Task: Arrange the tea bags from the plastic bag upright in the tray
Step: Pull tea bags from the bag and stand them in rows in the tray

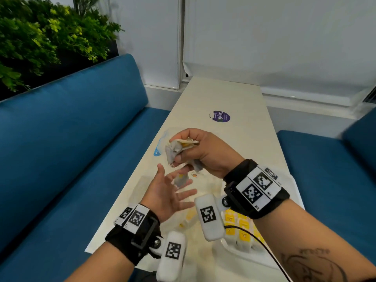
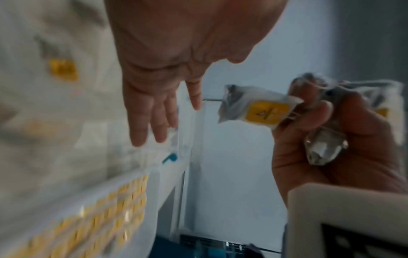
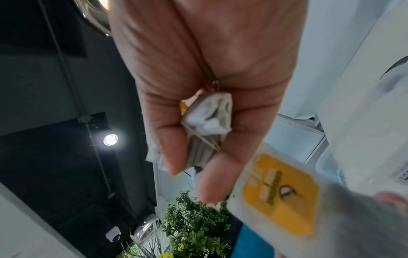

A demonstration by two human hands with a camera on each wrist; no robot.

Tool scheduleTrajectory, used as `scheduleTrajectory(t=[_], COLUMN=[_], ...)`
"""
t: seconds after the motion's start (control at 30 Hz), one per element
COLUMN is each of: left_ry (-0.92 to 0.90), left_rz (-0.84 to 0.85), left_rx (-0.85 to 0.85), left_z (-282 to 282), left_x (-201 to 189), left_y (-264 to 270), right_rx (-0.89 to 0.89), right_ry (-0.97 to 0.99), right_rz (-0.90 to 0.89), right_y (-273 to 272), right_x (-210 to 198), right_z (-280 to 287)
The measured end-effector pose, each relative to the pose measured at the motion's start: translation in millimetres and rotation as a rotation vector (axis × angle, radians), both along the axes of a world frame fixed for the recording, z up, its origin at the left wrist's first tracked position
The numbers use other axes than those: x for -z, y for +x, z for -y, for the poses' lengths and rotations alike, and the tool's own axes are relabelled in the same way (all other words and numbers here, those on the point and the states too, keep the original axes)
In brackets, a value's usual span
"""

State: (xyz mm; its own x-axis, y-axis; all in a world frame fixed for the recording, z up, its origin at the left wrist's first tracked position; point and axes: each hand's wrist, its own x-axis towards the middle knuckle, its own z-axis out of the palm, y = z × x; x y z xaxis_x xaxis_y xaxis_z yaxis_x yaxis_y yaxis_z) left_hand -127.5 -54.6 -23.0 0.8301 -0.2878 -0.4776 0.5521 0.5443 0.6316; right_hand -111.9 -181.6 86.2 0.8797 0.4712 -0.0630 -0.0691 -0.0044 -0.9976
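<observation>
Head view, right hand (image 1: 205, 153): fingers curled round a bunch of tea bags (image 1: 179, 148), raised above the desk (image 1: 240, 110).
Left hand (image 1: 166, 192): fingers spread wide, palm up, beneath the bunch.
Tray (image 1: 227, 247): near edge, yellow-tagged bags upright inside.
Plastic bag (image 1: 162, 143): on the desk behind the hands.

left hand (image 2: 159, 97) flat, fingers straight | right hand (image 2: 344, 139) grips tea bags (image 2: 258, 108)

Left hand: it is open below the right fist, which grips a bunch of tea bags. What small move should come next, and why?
Probably the left hand should rise and pinch the one tea bag that sticks out of the bunch in the right hand. The left hand's fingers are spread and hold nothing, that bag juts toward them, and the tray near the wrists already holds rows of yellow-tagged bags.
</observation>
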Motion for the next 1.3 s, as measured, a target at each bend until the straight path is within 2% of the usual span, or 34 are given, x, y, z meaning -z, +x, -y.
scheduleTrajectory(t=[0.1,0.2,0.37,0.57,0.67,0.87,0.93,1.17,1.3], left_ry=[-0.294,-0.445,-0.404,-0.376,-0.368,-0.221,-0.222,-0.199,-0.207], left_rz=[-0.055,-0.012,0.001,-0.04,-0.061,-0.105,-0.112,-0.171,-0.186], left_rx=[0.038,0.031,0.029,0.06,0.088,0.153,0.159,0.177,0.206], left_z=[22.7,43.7,73.6,104.1,115.6,133.8,137.5,143.3,148.0], left_x=[-0.3,1.5,1.0,4.7,6.0,18.6,21.6,26.7,21.7], left_y=[-9.1,-10.2,-14.0,-17.1,-16.5,-11.6,-8.1,-7.0,-7.3], right_rx=[0.022,0.087,0.217,0.247,0.272,0.311,0.326,0.433,0.546], right_ry=[-0.029,-0.135,-0.33,-0.901,-1.059,-0.897,-0.812,-0.286,-0.253], right_rz=[0.024,0.012,0.055,0.434,0.51,0.343,0.286,-0.076,-0.094], right_y=[-8.7,-19.0,-32.7,-44.6,-49.9,-49.8,-47.7,-46.8,-45.5], right_x=[5.0,18.5,45.1,71.9,80.1,84.5,82.3,68.3,79.8], right_z=[13.6,30.4,56.5,76.0,84.7,105.3,109.4,129.9,143.1])
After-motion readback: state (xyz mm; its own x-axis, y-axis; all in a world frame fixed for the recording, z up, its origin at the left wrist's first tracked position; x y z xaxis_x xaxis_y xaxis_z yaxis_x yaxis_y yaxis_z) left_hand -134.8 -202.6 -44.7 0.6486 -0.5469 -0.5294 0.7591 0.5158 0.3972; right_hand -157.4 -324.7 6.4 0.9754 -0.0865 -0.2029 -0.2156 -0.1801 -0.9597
